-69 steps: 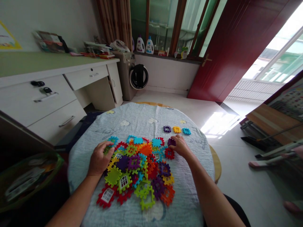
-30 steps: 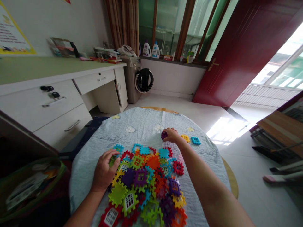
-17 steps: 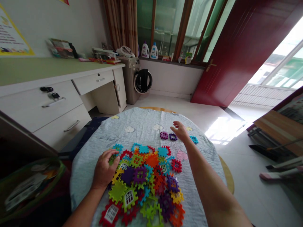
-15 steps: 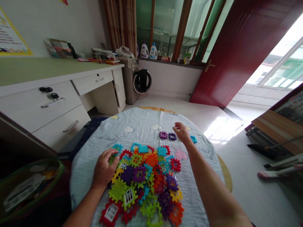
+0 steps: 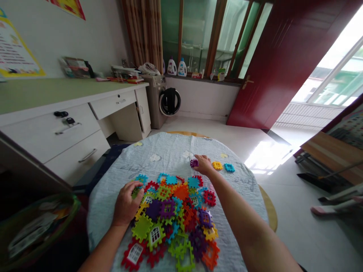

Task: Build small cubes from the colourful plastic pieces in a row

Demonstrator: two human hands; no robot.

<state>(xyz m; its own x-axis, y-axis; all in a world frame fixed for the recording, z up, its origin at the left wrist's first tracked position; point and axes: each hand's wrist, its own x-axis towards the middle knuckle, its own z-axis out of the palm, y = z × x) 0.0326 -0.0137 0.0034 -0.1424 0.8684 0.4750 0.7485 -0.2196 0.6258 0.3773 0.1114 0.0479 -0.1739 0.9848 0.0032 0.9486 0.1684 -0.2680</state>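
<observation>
**Q:** What does the right hand (image 5: 203, 164) do at the far side of the round table covered with a pale blue quilted cloth (image 5: 170, 151)?

**A:** It reaches out with the fingers curled down onto a small purple plastic interlocking square tile (image 5: 194, 163), whose near-left edge alone shows beyond the fingertips. The hand touches the tile; whether it pinches it or only presses it flat cannot be told.

**Q:** How does that tile lie, and which way does it point?

**A:** It lies flat on the cloth. Being roughly square, it shows no clear long axis. It heads a short row running left to right across the table: just beyond the hand come a small yellow plastic square tile (image 5: 217, 165) and then a small blue plastic square tile (image 5: 229, 167), each set apart from the next.

**Q:** And the left hand (image 5: 126, 204)?

**A:** It rests palm down, fingers loosely bent and gripping nothing, on the left edge of the heap of many-coloured plastic interlocking tiles (image 5: 172, 217), its fingertips on a green piece.

**Q:** What surrounds the table?

**A:** A white desk with drawers (image 5: 68, 124) at left, a dark red door (image 5: 272, 68) beyond
</observation>
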